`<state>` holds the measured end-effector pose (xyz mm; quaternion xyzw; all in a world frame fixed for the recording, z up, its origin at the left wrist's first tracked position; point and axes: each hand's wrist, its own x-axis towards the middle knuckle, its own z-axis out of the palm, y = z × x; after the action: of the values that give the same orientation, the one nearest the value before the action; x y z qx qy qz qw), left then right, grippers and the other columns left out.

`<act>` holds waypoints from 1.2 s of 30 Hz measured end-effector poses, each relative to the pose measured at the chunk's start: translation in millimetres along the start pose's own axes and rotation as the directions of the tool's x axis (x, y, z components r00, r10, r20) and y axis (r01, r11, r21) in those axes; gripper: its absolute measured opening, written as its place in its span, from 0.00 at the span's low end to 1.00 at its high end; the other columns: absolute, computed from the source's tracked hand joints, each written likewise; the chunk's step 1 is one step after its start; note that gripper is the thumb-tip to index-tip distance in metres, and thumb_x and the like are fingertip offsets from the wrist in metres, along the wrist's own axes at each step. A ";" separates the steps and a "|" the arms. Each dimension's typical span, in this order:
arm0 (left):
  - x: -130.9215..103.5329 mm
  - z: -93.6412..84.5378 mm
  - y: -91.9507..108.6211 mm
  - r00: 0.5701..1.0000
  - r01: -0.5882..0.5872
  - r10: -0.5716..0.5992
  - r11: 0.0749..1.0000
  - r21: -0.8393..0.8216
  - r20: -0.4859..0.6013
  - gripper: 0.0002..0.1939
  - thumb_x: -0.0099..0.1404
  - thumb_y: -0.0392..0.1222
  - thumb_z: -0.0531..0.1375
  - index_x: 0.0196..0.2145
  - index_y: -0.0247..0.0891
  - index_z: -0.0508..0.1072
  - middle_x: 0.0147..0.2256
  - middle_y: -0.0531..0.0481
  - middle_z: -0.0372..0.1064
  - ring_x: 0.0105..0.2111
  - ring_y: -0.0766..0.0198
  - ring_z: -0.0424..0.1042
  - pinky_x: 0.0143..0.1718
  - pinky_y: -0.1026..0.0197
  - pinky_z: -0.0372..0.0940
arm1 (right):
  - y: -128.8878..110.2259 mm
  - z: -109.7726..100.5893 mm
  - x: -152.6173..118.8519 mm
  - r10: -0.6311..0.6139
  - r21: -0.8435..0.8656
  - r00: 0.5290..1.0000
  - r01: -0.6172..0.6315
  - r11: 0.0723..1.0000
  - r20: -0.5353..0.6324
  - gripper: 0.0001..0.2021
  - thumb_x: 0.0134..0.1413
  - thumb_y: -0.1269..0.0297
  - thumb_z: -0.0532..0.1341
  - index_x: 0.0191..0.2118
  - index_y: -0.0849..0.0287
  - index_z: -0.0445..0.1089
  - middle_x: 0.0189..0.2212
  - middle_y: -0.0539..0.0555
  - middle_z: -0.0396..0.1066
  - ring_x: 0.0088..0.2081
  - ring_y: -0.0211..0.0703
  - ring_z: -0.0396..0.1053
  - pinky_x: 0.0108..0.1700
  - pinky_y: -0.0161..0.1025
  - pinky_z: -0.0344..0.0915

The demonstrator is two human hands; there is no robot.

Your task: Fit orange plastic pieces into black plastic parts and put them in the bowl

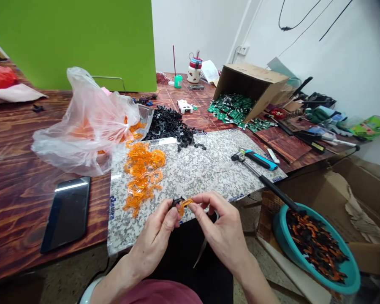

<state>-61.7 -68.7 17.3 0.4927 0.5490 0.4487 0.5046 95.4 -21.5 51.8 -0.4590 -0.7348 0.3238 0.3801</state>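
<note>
Pinched in my left hand (pixel 155 234) is a small curved black plastic part (pixel 177 201). My right hand (pixel 220 223) grips a translucent orange plastic part (pixel 186 203) between thumb and forefinger, close against the black one. Whether the two parts are joined, I cannot tell; my fingertips cover some of both. Both hands are above the front edge of a speckled grey board (pixel 202 169). Loose orange parts (pixel 141 169) lie in a column on the board's left side. Behind them is a heap of black parts (pixel 166 122).
A plastic bag (pixel 82 126) of orange parts and a phone (pixel 66 211) lie left. A hammer (pixel 256 169) and a blue-black cutter (pixel 261 159) rest on the right. Behind is a tipped carton (pixel 256 76) of green circuit boards (pixel 232 107). A teal basin (pixel 281 232) holds black-orange pieces.
</note>
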 end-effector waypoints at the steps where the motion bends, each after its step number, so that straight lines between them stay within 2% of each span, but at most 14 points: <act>1: -0.6 0.8 0.9 1.000 -0.021 0.021 0.999 0.035 0.009 0.15 0.70 0.52 0.47 0.36 0.40 0.65 0.29 0.53 0.64 0.31 0.63 0.64 0.35 0.62 0.60 | -1.9 3.9 -2.2 -0.025 -0.005 1.000 0.025 1.000 -0.008 0.02 0.57 0.69 0.60 0.35 0.57 0.71 0.32 0.51 0.72 0.35 0.40 0.68 0.37 0.36 0.63; 6: -1.8 4.7 5.1 0.997 -0.072 0.068 0.992 0.106 0.039 0.13 0.71 0.48 0.46 0.36 0.40 0.65 0.30 0.53 0.64 0.30 0.63 0.64 0.35 0.62 0.60 | 0.4 14.4 -6.1 -0.071 0.016 0.996 0.072 0.997 -0.059 0.04 0.56 0.71 0.60 0.36 0.57 0.71 0.36 0.54 0.72 0.41 0.43 0.68 0.43 0.39 0.65; 15: -3.5 7.5 7.8 0.995 -0.093 0.095 0.982 0.163 -0.005 0.10 0.70 0.42 0.47 0.33 0.41 0.64 0.28 0.53 0.65 0.28 0.64 0.65 0.32 0.63 0.61 | 0.3 16.1 -10.8 -0.078 0.050 0.991 0.084 0.995 -0.109 0.05 0.54 0.74 0.61 0.35 0.58 0.72 0.35 0.53 0.74 0.39 0.41 0.71 0.42 0.36 0.68; 27: -6.5 8.4 6.1 0.992 -0.117 0.122 0.972 0.203 -0.013 0.09 0.71 0.41 0.46 0.35 0.41 0.64 0.29 0.52 0.66 0.29 0.63 0.66 0.32 0.63 0.60 | 0.7 19.8 -14.3 -0.055 0.076 0.990 0.066 0.995 -0.131 0.05 0.55 0.72 0.61 0.35 0.57 0.73 0.35 0.54 0.74 0.38 0.41 0.71 0.38 0.37 0.69; 33: -6.3 5.4 7.7 0.988 -0.150 0.156 0.962 0.230 -0.009 0.09 0.71 0.41 0.47 0.35 0.41 0.65 0.29 0.52 0.66 0.28 0.63 0.65 0.30 0.63 0.60 | -0.5 14.4 -13.5 -0.007 0.115 0.997 0.016 0.993 -0.076 0.03 0.54 0.69 0.62 0.36 0.57 0.73 0.33 0.52 0.74 0.34 0.39 0.71 0.35 0.35 0.69; 36: -7.7 2.9 6.6 0.983 -0.182 0.183 0.951 0.250 0.018 0.10 0.71 0.41 0.46 0.36 0.41 0.65 0.29 0.52 0.66 0.28 0.63 0.66 0.31 0.64 0.60 | 0.0 8.6 -11.7 0.035 0.146 0.999 -0.035 0.989 0.003 0.08 0.53 0.66 0.64 0.40 0.58 0.73 0.35 0.52 0.74 0.34 0.38 0.71 0.35 0.34 0.68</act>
<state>-58.2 -75.6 24.5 0.6000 0.5547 0.4215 0.3932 91.4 -33.4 44.3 -0.4428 -0.7009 0.3836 0.4069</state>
